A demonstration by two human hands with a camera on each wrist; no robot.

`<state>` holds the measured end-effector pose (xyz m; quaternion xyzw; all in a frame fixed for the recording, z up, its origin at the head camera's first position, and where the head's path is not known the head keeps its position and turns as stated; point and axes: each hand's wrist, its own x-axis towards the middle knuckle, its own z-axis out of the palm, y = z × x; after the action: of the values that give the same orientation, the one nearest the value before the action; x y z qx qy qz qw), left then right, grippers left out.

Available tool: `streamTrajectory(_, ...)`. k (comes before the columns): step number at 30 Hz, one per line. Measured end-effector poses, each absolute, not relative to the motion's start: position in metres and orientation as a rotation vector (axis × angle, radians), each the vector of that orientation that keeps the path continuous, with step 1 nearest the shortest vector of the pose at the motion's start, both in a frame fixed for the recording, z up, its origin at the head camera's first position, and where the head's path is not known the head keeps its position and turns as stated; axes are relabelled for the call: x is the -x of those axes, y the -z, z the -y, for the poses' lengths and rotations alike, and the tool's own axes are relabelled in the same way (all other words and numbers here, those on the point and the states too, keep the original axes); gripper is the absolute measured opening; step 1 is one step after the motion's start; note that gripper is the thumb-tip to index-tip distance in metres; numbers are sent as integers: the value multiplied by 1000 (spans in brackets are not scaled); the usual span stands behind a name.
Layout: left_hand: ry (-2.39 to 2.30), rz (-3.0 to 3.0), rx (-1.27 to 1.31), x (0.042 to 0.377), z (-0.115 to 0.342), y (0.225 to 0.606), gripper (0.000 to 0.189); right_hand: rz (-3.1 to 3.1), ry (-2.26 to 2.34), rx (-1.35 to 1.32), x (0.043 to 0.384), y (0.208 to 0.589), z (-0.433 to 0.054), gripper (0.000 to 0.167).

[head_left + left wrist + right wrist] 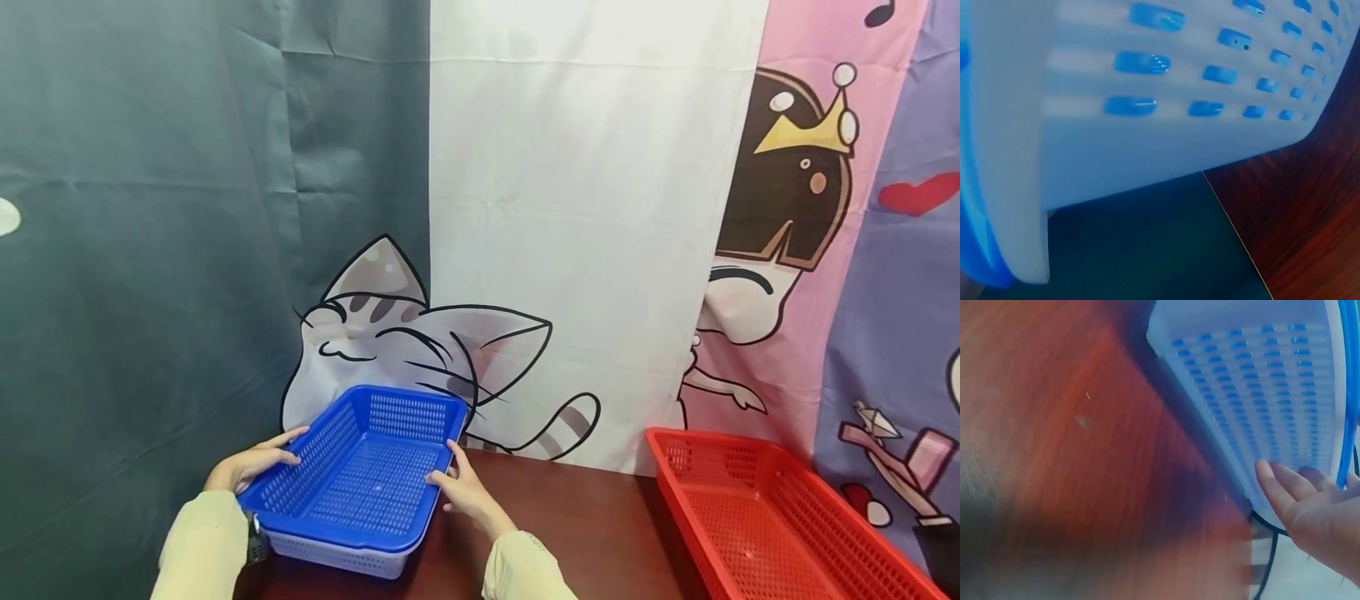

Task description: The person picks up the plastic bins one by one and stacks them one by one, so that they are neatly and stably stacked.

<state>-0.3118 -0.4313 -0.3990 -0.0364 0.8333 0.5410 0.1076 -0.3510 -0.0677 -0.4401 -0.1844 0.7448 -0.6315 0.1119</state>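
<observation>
A blue plastic basket (375, 483) sits nested inside a white basket (337, 554), tilted a little. My left hand (251, 462) grips the left rim, its thumb over the inner side. On the opposite rim, my right hand (465, 492) holds on with the thumb over the edge. In the right wrist view, that right hand (1310, 500) has its fingers against the white basket's outer wall (1235, 381). The left wrist view shows the white wall (1122, 150) up close, with blue behind its slots; the left hand's fingers are hidden there.
A larger red basket (675, 492) stands to the right on the dark red-brown wooden table (555, 533). Behind the table hangs a printed cloth (592, 250) with a cartoon cat and a crowned figure. Dark green cloth (135, 333) hangs at the left.
</observation>
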Motion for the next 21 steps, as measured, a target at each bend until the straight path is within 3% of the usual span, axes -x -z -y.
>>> streamTrajectory(6, -1579, -2480, 138, 306, 434, 399, 75, -2108, 1931, 485, 346, 448, 73, 83)
streamTrajectory(21, -1669, -2483, 63, 310, 410, 388, 73, -2158, 1941, 488, 353, 422, 49, 88)
